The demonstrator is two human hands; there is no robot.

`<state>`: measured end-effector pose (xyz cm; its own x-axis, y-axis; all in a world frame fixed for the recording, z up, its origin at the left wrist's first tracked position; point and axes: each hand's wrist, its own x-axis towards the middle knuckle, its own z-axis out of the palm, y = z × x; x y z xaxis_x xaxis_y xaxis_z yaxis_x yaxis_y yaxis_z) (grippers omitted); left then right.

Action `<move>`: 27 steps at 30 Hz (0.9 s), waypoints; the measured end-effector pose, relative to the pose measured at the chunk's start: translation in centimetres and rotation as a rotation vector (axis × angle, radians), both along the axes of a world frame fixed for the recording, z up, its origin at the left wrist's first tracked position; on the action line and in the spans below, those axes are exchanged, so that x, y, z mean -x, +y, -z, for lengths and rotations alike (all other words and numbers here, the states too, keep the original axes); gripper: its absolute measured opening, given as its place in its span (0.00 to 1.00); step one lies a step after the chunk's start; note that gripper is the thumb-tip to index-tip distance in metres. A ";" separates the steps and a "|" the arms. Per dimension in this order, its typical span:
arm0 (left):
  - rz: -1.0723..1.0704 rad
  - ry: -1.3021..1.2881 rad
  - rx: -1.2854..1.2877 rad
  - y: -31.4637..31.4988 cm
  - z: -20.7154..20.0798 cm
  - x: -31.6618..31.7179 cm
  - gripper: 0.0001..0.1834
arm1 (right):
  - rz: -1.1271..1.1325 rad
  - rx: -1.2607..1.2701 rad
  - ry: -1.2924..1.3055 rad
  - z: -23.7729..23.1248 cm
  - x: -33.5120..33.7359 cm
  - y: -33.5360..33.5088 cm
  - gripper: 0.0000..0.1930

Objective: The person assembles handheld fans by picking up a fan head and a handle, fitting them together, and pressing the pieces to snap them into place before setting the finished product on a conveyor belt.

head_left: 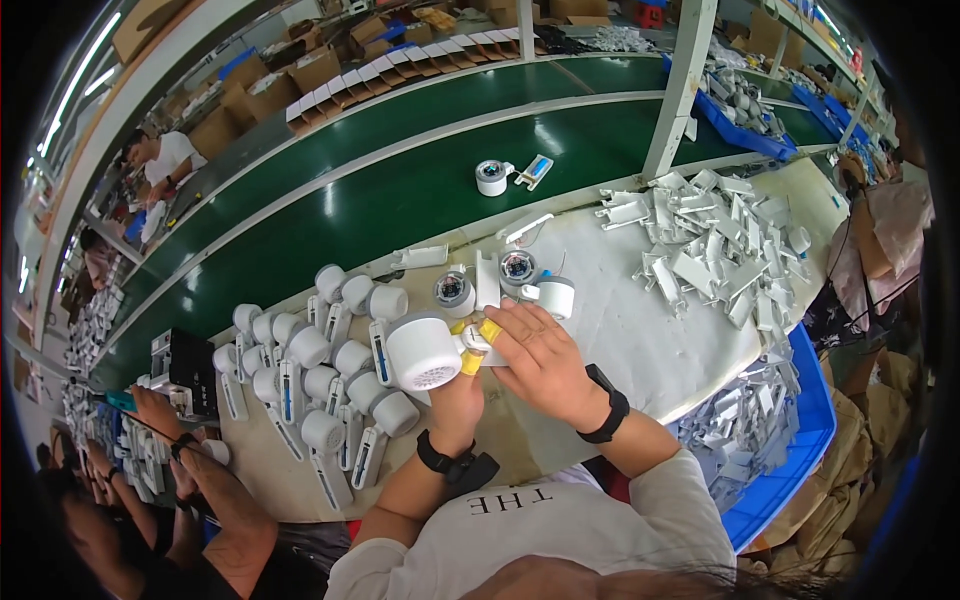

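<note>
A white, cup-shaped spotlight (418,352) with a perforated end is held over the table, tilted on its side. My left hand (458,400) is closed around its joint from below, with yellow tape on the fingertips. My right hand (540,358) is closed on the joint side too, its taped finger pressing by a small white part; the fingers hide most of it. Just beyond my hands stand two spotlight bodies (454,292) with circuitry showing, a white narrow housing (487,278) between them, and another white spotlight (555,297) near my right fingers.
Several finished-looking spotlights (308,345) with narrow boxes crowd the left. A heap of white plastic housings (712,240) lies right, above a blue bin (815,410). Beyond runs a green conveyor (390,185), with a post (685,95). A co-worker's hand (155,412) works at lower left.
</note>
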<state>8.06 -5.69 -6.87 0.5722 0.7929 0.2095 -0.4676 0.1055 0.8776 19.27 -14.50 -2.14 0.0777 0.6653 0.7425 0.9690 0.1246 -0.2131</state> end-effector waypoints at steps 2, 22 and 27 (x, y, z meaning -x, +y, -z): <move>0.011 -0.045 0.020 -0.3 -0.5 0.1 0.18 | -0.020 -0.014 0.002 -0.2 -0.1 -0.1 0.28; 0.057 -0.134 0.077 -0.4 -0.9 0.3 0.18 | 0.000 0.066 0.096 -1.5 0.6 -0.5 0.23; 0.100 -0.142 0.095 0.3 -0.5 0.1 0.18 | -0.019 -0.035 0.012 -1.2 0.0 0.2 0.22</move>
